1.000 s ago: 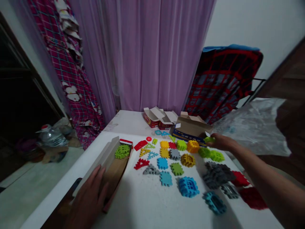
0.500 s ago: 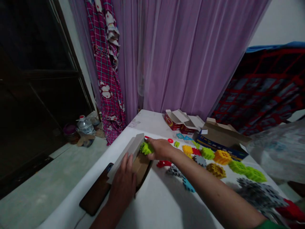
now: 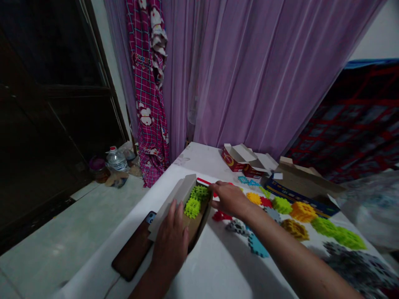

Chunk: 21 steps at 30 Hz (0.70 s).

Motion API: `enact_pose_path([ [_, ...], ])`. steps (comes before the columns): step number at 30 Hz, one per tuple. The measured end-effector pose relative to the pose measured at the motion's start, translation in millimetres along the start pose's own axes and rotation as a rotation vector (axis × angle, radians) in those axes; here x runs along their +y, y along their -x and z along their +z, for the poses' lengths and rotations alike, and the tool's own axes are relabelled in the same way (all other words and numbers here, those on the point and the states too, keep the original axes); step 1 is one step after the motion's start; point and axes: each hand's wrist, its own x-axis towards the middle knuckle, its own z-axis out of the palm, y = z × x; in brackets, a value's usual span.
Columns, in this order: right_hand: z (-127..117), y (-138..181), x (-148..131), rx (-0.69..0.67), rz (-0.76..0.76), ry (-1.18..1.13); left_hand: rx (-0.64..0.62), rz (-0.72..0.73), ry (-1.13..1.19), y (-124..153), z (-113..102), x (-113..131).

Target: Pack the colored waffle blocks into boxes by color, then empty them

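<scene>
Near the left edge of the white bench (image 3: 218, 257), an open, narrow carton (image 3: 191, 226) holds 2 lime-green clusters of interlocking pieces, the far cluster (image 3: 199, 192) touching the near cluster (image 3: 192, 208). Of the 2 hands, the left hand (image 3: 170, 243) lies over the carton's near-left side, its fingers extended along the pale flap (image 3: 178, 195) and its thumb set wide of them. The right hand (image 3: 229, 198) is at the far-right rim, fingers bent in narrow against the wall; whether they pinch it or hold anything, I cannot tell. Just left of the carton lies a dark phone (image 3: 134, 245) with a cable. Under and beyond the right forearm spread toothed plastic pieces: a red piece (image 3: 222, 216), a grey piece (image 3: 237, 227), a blue plate (image 3: 257, 246), an orange stack (image 3: 303, 211) and a dark grey heap (image 3: 358, 261). Farther back stand 2 small red boxes (image 3: 233, 160) and a larger blue box (image 3: 299, 199), all open, before a purple curtain (image 3: 249, 74).
</scene>
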Motion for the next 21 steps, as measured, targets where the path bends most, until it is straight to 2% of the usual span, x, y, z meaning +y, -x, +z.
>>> enact_pose_path([
  [3, -17.9, 12.5, 42.2, -0.013, 0.138, 0.064, 0.013, 0.032, -0.007, 0.5, 2.7, -4.8],
  [6, -28.2, 25.6, 86.4, -0.093, 0.295, 0.147, 0.013, 0.068, -0.007, 0.1, 4.1, -10.1],
  [10, -17.6, 48.1, 125.2, -0.253, 0.381, 0.206, -0.036, 0.031, 0.012, -2.7, 6.3, -13.5],
  [15, 24.7, 71.7, 136.0, -0.437, 0.410, 0.191, -0.041, 0.075, 0.004, -5.0, 5.4, -12.8],
  [21, 61.0, 81.9, 133.4, -0.494, 0.500, 0.163, -0.044, 0.072, -0.011, -5.7, 3.7, -9.7],
])
